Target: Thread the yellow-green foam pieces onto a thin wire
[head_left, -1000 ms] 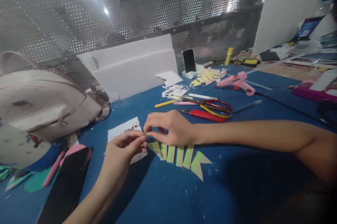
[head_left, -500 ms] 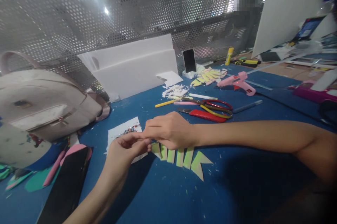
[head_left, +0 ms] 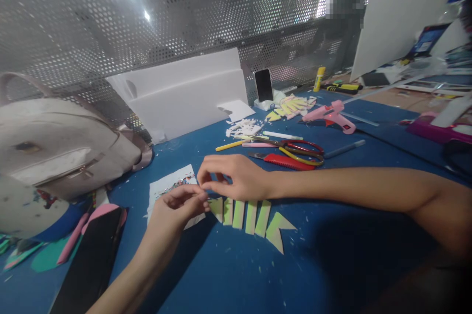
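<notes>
A pale-green fishbone-shaped cut-out (head_left: 250,218), with a forked tail and several separate ribs, extends out from under my hands at the table's middle. My left hand (head_left: 180,205) pinches its left end between thumb and fingers; the fingertips hide that end. Just above, my right hand (head_left: 232,176) has thumb and index finger brought together by the left fingertips. Whatever lies in that pinch is too small to make out. The right hand covers the cut-out's upper edge. Behind the left hand lies a white paper sheet (head_left: 157,191) scattered with tiny colourful bits.
Beyond my right arm are red-and-yellow-handled scissors (head_left: 302,149), a red utility knife (head_left: 289,161), markers (head_left: 283,135) and a pink glue gun (head_left: 332,116). A backpack (head_left: 62,141) and a black phone-like slab (head_left: 88,260) lie left. White boards (head_left: 191,92) stand behind.
My right hand has lifted slightly and its fingers have arched, opening a gap behind the pinch. More of the cut-out's left ribs shows. My left hand stays almost in place.
</notes>
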Demonstrator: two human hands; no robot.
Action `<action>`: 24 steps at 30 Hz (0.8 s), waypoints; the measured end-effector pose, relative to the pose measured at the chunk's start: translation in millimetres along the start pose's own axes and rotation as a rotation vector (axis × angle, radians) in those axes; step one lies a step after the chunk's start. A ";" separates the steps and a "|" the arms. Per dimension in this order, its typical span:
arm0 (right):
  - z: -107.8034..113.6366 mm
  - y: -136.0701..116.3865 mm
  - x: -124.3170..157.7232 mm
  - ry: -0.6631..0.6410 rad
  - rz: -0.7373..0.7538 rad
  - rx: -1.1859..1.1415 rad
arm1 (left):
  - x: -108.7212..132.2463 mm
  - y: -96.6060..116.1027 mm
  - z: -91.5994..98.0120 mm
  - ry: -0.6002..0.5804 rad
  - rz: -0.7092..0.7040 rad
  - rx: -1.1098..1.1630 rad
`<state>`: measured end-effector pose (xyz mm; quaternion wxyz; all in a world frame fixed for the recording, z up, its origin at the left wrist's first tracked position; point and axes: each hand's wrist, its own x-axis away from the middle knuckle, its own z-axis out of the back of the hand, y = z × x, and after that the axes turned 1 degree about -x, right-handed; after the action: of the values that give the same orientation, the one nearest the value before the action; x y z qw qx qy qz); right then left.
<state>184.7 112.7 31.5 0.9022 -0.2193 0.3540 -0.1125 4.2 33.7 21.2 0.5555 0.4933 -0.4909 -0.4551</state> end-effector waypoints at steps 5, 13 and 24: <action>12.8 0.5 -8.1 -0.070 -0.053 -0.152 | -2.0 2.6 3.3 -0.048 -0.067 0.032; 15.6 -2.1 -9.7 -0.124 -0.049 -0.183 | -1.8 0.0 3.9 -0.041 -0.093 0.078; 11.6 -2.7 -6.3 -0.141 -0.087 -0.057 | 1.4 2.5 -3.0 0.021 -0.097 0.133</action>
<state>188.0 116.2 44.1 0.9125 -0.2674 0.2828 -0.1258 7.4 32.9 23.6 0.5039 0.5570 -0.4900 -0.4424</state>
